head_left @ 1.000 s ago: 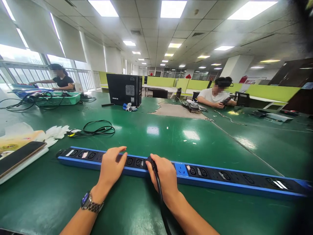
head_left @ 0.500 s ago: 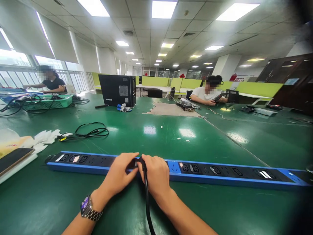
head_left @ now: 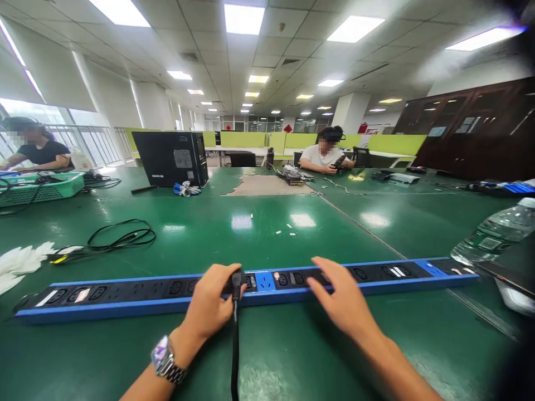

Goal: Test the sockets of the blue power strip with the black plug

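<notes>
A long blue and black power strip (head_left: 125,292) lies across the green table (head_left: 259,234) in front of me. A black plug (head_left: 237,278) stands in a socket near the strip's middle, and its cable (head_left: 234,345) runs back toward me. My left hand (head_left: 211,303), with a watch on the wrist, is closed around that plug. My right hand (head_left: 340,295) hovers over the strip further right with its fingers stretched out, holding nothing.
A coiled black cable (head_left: 112,239) and white gloves (head_left: 20,262) lie at left. A plastic water bottle (head_left: 493,231) lies at right beside the strip's end. A black computer case (head_left: 171,159) and a green basket (head_left: 37,186) stand further back. Two other people sit at the table's far side.
My right hand let go of the plug and moved right along the strip, opening. My left hand took hold of the plug. The view has swung to the right.
</notes>
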`<state>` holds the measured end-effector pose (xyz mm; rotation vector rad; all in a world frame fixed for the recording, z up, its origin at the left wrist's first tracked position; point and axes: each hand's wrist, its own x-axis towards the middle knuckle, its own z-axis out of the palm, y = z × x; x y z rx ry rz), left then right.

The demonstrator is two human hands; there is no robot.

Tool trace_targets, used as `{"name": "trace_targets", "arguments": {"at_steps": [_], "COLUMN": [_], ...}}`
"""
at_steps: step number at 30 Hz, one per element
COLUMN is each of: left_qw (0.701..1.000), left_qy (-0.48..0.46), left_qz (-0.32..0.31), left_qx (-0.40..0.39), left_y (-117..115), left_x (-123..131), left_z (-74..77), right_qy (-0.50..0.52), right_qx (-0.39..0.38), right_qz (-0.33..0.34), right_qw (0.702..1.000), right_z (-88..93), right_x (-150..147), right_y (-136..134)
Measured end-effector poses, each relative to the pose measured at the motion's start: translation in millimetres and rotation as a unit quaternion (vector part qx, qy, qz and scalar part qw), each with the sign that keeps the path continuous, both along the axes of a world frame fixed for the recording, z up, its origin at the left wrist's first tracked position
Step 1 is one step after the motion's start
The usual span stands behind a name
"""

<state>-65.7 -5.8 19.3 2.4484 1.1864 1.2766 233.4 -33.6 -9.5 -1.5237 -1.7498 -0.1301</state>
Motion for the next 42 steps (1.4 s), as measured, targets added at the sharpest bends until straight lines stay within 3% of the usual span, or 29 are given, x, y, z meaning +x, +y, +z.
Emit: {"name": "trace_targets", "arguments": {"at_steps": [2,4,7,10,16,23,31,33,36,39,42], "left_qw": [0.999,0.993,0.982,0.982,0.986,0.989,0.98,0.98,0.983,0.986,0.978], "left_qy": [-0.037,-0.067,-0.068,-0.022,0.043,0.018,0.163,0.17,0.163,0.162,0.186], "left_qz": [-0.007,-0.023,-0.044,-0.029,0.016,0.03,0.032,0.016,-0.013,0.023,0.083], "left_qx": [-0.036,-0.095,-0.173,-0.186,-0.162,-0.144,-0.107,-0.099,-0.078,-0.045,-0.039], "left_y": [1.0,2.5,5.0,8.7,16.1,16.5,8.1,4.9,1.9,4.2,9.5], "left_x": [39.2,81.5,134.1,162.8,172.7,173.4,191.5,187.3,159.7,95.5,6.8], "left_z": [4.0,6.8,7.7,5.8,5.1,4.2,1.7,1.7,3.2,3.7,-0.5], "right_qy": [0.023,0.035,0.036,0.036,0.044,0.046,0.03,0.021,-0.017,-0.057,-0.058], "right_qx": [0.032,0.048,0.044,0.037,0.038,0.04,0.03,0.036,0.038,0.046,0.101], "right_qz": [-0.101,-0.152,-0.158,-0.162,-0.164,-0.162,-0.169,-0.143,-0.012,0.086,0.09], "right_qw": [0.994,0.987,0.986,0.985,0.985,0.985,0.985,0.989,0.999,0.994,0.989], "right_z": [-12.7,-23.5,-32.9,-34.2,-32.6,-33.0,-32.6,-29.6,-20.6,-10.1,-3.3], "right_x": [38.7,61.4,68.6,62.5,59.1,58.0,55.7,53.0,45.4,33.2,17.9], "right_y": [2.6,2.9,0.9,-0.2,-0.7,-0.8,-1.7,-4.1,-6.2,-1.3,8.2]}}
